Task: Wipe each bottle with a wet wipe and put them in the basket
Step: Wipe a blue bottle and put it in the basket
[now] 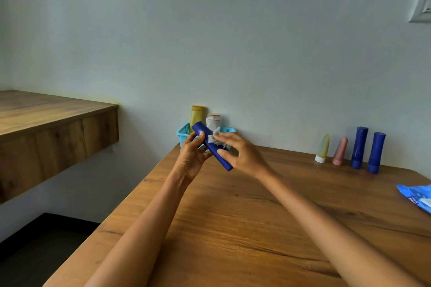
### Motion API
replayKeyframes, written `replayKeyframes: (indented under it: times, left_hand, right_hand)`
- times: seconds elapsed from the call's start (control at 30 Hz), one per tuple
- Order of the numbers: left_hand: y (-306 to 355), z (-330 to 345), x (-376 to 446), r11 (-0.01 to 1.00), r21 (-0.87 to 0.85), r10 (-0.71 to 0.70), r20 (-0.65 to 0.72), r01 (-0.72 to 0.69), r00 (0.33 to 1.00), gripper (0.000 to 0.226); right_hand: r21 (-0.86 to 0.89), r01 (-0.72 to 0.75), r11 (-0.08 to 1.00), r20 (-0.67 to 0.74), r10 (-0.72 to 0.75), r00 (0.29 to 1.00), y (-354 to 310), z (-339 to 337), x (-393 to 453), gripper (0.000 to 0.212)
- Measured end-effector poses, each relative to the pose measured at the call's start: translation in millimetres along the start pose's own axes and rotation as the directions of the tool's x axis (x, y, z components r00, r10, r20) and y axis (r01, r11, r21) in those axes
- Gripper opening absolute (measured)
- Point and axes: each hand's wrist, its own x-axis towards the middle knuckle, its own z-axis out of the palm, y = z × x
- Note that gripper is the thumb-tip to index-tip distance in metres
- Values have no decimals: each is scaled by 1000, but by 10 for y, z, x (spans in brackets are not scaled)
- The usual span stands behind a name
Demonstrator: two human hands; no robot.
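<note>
- While the left hand (191, 155) is curling its fingers round the upper half of the dark blue bottle (211, 147), I am reading that grip as a firm hold, keeping the bottle tilted in the air above the table (233, 212) edge.
- My right hand (235, 152) is pinching the wet wipe (214, 136) against the bottle's side, thumb lower on the barrel.
- I am judging the bottle to be light, stiff plastic, smooth and likely slick once damp, so holding mid-barrel seems safest.
- Just behind, the turquoise basket (183, 131) is already carrying a yellow bottle (197, 116) and a white bottle (213, 121).
- Four more bottles (359, 147) are waiting upright by the wall, well apart to the right.
</note>
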Motion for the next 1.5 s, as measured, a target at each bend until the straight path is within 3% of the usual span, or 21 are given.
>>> replayKeyframes:
  times: [0.17,0.27,0.47,0.67,0.83,1.03,1.13,1.23,1.37,1.43,1.5]
  left_hand:
    - [-4,-59,42,1000,28,-11,-82,13,997,23]
    - [-7,-46,60,998,51,-30,-97,35,995,20]
    - [-93,49,-3,974,208,-89,9,85,996,28]
    - [-65,69,-18,973,227,-63,53,50,997,36]
    - [-58,-17,-25,973,214,-67,-71,81,995,40]
    - [-86,23,-14,967,235,-76,-116,101,990,47]
    - [-75,41,17,980,178,-62,-149,89,987,34]
    - [-28,7,44,979,169,-78,-218,116,973,26]
    - [-43,-17,38,963,219,-84,-310,158,947,39]
    - [-67,-5,30,955,242,-82,-335,169,939,47]
    - [-98,21,21,948,261,-87,-342,183,936,51]
  right_hand:
    - [-111,133,985,-13,-135,991,129,-52,-326,28]
    - [-80,99,992,-8,-100,995,194,-132,-425,23]
    - [8,6,1000,-312,-3,950,29,-248,12,19]
    - [-35,-41,999,-193,33,981,-157,-80,280,24]
    - [-9,-26,1000,-118,25,993,-92,8,-6,15]
    - [19,-69,997,-276,71,959,-183,-20,161,22]
    - [-72,-5,997,-157,-7,988,-239,74,121,30]
    - [-159,107,981,-125,-127,984,-224,104,-95,27]
    - [-264,235,936,-41,-254,966,-173,-15,-360,22]
    - [-254,213,944,-113,-248,962,-117,-78,-390,18]
    - [-141,79,987,-245,-112,963,-89,-100,-318,18]
